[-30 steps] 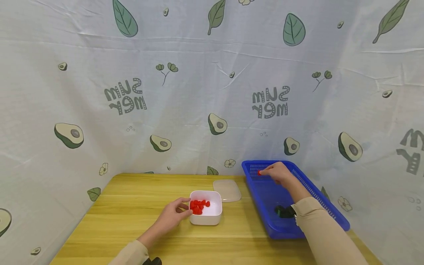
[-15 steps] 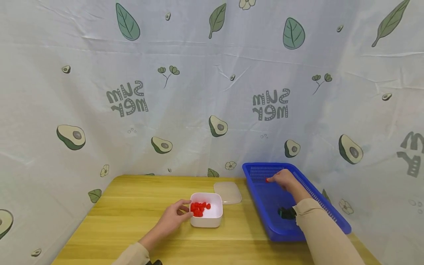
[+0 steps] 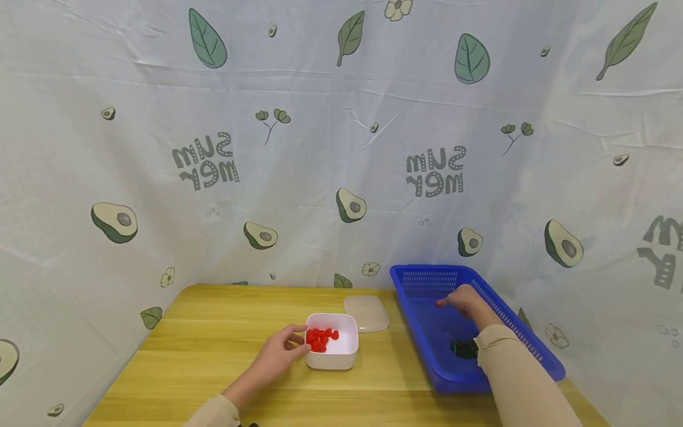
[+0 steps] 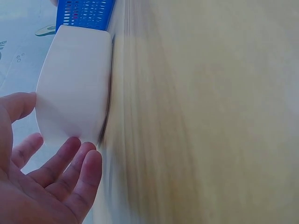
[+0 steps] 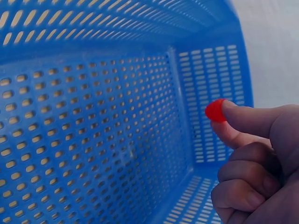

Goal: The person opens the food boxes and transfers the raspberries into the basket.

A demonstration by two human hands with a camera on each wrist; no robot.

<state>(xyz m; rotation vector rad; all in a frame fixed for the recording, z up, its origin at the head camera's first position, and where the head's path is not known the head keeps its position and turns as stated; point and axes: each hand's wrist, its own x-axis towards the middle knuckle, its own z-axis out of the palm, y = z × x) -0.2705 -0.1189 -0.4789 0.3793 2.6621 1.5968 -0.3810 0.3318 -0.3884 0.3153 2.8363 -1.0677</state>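
Observation:
My left hand point(image 3: 274, 353) touches the left side of a white square box point(image 3: 347, 359), its fingers and thumb spread along the wall. In the left wrist view, the fingertips point(image 4: 91, 161) lie at the box's near end. Several small red pieces point(image 3: 318, 341) sit in the left part of the box. Over the inside of a blue plastic basket point(image 3: 421, 332), my right hand point(image 3: 469, 303) pinches one small, rounded red piece point(image 5: 216, 111) between thumb and index finger. The other fingers of that hand are curled in.
A translucent lid point(image 3: 368, 313) lies on the wooden table point(image 3: 235, 320) behind the box. The basket's raised, slotted walls stand at the table's right side. A patterned cloth point(image 3: 299, 148) hangs behind and at both sides. A black device point(image 3: 464, 349) is at my right wrist.
My right hand has moved nearer and slightly rightward within the basket, with the red piece still pinched. The left hand keeps its place at the box. The head view has shifted slightly.

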